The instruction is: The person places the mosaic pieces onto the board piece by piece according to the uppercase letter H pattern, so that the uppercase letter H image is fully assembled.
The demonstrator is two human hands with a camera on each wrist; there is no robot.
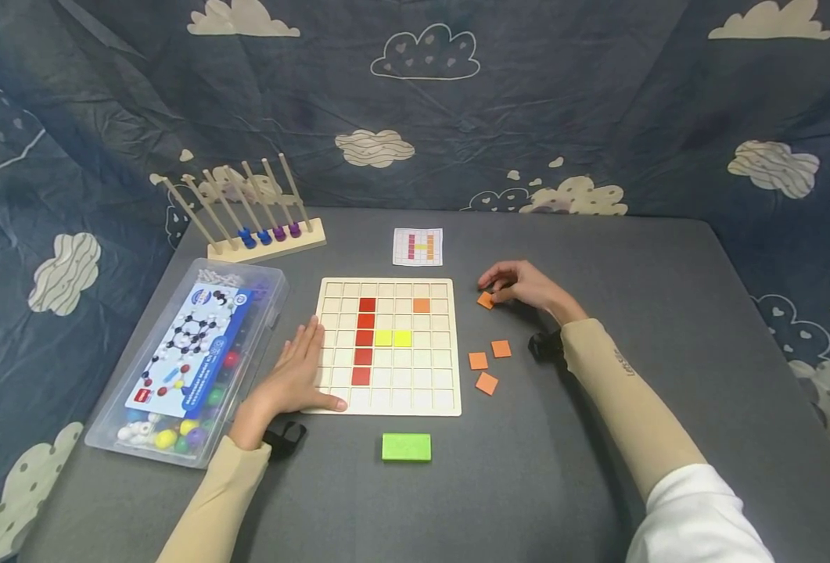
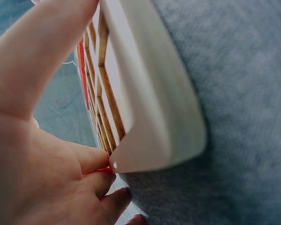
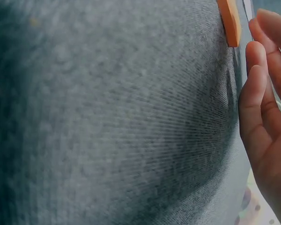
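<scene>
A wooden grid board point(image 1: 387, 399) lies flat on the table. In its squares sit a column of several red tiles point(image 1: 364, 338), two yellow tiles point(image 1: 393, 338) and one orange tile in the upper right. My left hand point(image 1: 295, 375) rests along the board's left edge, thumb at the near corner; the left wrist view shows the thumb point(image 2: 33, 56) and fingers against that edge. Right of the board, my right hand point(image 1: 523, 288) hovers low, its thumb tip by a loose orange tile point(image 1: 485, 300). In the right wrist view the visible fingers point(image 3: 253, 93) are apart from this tile.
Three more orange tiles point(image 1: 501, 349) lie nearer me. Behind the board is a pattern card point(image 1: 418, 247); before it, a green block point(image 1: 406, 447). At left are a plastic case of beads point(image 1: 246, 275) and a peg rack point(image 1: 274, 250) with rings.
</scene>
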